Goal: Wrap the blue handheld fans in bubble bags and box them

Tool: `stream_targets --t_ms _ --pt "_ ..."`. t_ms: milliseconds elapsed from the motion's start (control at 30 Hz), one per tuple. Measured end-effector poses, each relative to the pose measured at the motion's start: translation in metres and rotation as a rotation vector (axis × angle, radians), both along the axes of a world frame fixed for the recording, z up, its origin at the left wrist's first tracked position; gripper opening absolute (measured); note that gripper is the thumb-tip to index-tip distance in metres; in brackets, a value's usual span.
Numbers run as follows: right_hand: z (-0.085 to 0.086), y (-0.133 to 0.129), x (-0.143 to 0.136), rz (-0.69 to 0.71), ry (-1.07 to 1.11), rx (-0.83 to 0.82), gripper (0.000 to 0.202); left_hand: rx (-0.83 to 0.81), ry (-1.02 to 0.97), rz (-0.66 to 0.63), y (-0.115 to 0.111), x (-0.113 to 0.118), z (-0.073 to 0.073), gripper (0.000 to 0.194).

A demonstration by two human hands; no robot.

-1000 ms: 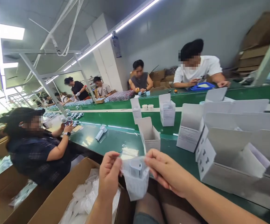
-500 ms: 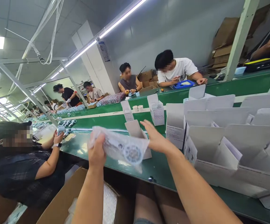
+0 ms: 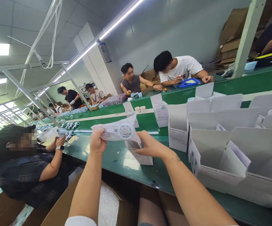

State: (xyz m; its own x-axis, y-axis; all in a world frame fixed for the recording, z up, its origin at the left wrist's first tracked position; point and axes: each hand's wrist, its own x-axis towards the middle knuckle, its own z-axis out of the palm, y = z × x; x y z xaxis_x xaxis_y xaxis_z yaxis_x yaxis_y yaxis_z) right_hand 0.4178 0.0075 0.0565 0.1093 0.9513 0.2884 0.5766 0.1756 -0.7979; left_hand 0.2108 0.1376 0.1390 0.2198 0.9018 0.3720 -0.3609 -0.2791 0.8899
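Note:
My left hand is closed on one end of a clear plastic bag. Inside the bag is a pale blue device with a round, grille-like head; it looks like a small handheld fan. The bag lies roughly level above an open white box on the green bench. My right hand grips the upper part of that box, thumb on the near side, its fingers close to the bag's right end. The bag hides the box's opening and part of its flap.
Several open white boxes crowd the right of the bench. Two small white cups stand beyond. A cardboard carton with plastic bags is below at left. A co-worker sits at left; others work across the line.
The bagged device has risen and swung level over the white box. My right hand, fingers spread before, has come down onto the box. A co-worker opposite has stretched out an arm.

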Motion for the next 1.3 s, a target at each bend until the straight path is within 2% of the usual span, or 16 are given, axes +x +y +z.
stream_targets --t_ms 133,200,267,400,500,600,667,700,767,867,967,1033,1100,1133,1200,1300 --pt "-0.007 0.004 -0.005 -0.067 -0.012 0.01 0.064 0.462 0.606 0.036 -0.009 -0.012 0.015 0.019" --pt "-0.01 0.005 -0.006 -0.061 -0.026 0.022 0.063 0.734 0.902 -0.082 -0.02 -0.01 0.033 0.015" --pt "-0.013 0.005 -0.006 -0.066 -0.029 0.032 0.062 0.948 1.14 -0.273 -0.031 0.001 0.055 0.017" --pt "-0.016 0.001 -0.004 -0.138 -0.008 0.038 0.067 1.102 1.4 -0.507 -0.04 0.043 0.089 0.035" --pt "-0.018 -0.004 -0.002 -0.145 0.023 0.022 0.071 1.151 1.5 -0.731 -0.039 0.076 0.093 0.037" --pt "-0.021 -0.007 -0.001 -0.03 0.096 0.034 0.075 1.186 1.653 -0.962 -0.041 0.099 0.08 0.033" --pt "-0.024 -0.008 0.001 0.023 0.167 0.057 0.077 1.211 1.72 -0.938 -0.045 0.101 0.068 0.03" --pt "-0.026 -0.007 0.002 0.03 0.196 0.058 0.078 1.233 1.717 -0.862 -0.048 0.097 0.062 0.03" --pt "-0.029 -0.008 0.004 0.031 0.235 0.038 0.082 1.293 1.633 -0.603 -0.056 0.081 0.048 0.028" --pt "-0.031 -0.01 0.002 0.063 0.297 0.023 0.085 1.316 1.459 -0.177 -0.068 0.049 0.012 0.022" --pt "-0.033 -0.014 -0.008 0.109 0.332 0.062 0.088 1.242 1.393 0.0 -0.073 0.033 -0.043 0.044" --pt "-0.034 -0.016 -0.014 0.093 0.318 0.101 0.092 1.247 1.272 0.099 -0.072 0.033 -0.079 0.026" --pt "-0.035 -0.018 -0.016 -0.004 0.327 0.157 0.086 1.302 1.128 0.144 -0.068 0.037 -0.102 0.005" --pt "-0.035 -0.019 -0.016 -0.087 0.348 0.189 0.079 1.328 1.073 0.136 -0.065 0.038 -0.107 0.009" --pt "-0.034 -0.022 -0.013 -0.257 0.408 0.235 0.06 1.318 1.018 0.081 -0.052 0.039 -0.108 0.014" --pt "-0.036 -0.031 -0.01 -0.317 0.522 0.204 0.045 1.145 1.013 -0.007 -0.012 0.038 -0.089 0.016"
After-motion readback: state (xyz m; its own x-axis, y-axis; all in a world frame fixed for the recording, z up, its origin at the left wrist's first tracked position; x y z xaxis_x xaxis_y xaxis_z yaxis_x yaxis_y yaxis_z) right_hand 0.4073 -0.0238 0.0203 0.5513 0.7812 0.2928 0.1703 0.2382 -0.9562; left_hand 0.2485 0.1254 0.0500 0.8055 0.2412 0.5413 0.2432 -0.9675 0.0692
